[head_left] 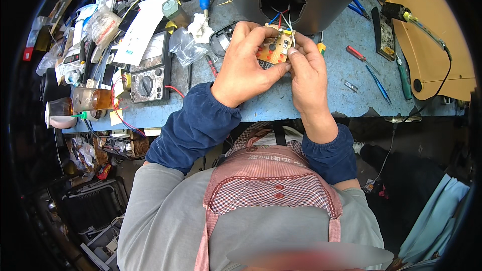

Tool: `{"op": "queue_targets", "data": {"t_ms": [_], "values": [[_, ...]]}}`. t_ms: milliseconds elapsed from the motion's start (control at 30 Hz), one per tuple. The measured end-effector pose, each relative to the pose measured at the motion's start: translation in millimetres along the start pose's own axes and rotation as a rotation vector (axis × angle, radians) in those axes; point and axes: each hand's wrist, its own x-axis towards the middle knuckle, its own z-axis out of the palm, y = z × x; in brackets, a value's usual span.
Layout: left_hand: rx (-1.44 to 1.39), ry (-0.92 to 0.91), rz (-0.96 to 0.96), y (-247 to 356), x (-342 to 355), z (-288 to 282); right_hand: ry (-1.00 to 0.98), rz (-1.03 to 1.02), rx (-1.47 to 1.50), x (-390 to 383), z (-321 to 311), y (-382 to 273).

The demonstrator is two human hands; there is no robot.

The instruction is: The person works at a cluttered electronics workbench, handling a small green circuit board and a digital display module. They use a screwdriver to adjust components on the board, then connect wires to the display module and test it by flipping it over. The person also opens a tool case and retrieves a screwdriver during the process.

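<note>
A tan circuit board (pixel 271 49) with red buttons and a small digit display hangs on thin coloured wires from the opening of a dark appliance (pixel 316 5) with a bronze rim. My left hand (pixel 246 62) grips the board's left side, its thumb along the lower edge. My right hand (pixel 307 73) has its fingers closed on the board's right side, near a white wire. A black plastic panel (pixel 221 38) lies behind my left hand. A yellow-handled tool (pixel 321 47) is just beside my right hand, partly hidden.
An analog multimeter (pixel 146 85) with leads, plastic bags (pixel 186 50) and clutter fill the left. At right lie a red screwdriver (pixel 355 53), blue tweezers (pixel 377 84), a green-handled tool (pixel 404 77), a soldering iron (pixel 419 24) and a yellow panel (pixel 442 70). The bench edge runs below my hands.
</note>
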Motion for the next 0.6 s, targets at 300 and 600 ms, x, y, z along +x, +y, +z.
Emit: {"op": "queue_targets", "data": {"t_ms": [300, 600], "values": [[0.009, 0.004, -0.007, 2.8, 0.8, -0.4, 0.001, 0.013, 0.002, -0.1, -0.7, 0.2], [0.004, 0.008, -0.015, 1.8, 1.1, -0.2, 0.001, 0.005, 0.013, -0.1, -0.5, 1.2]]}}
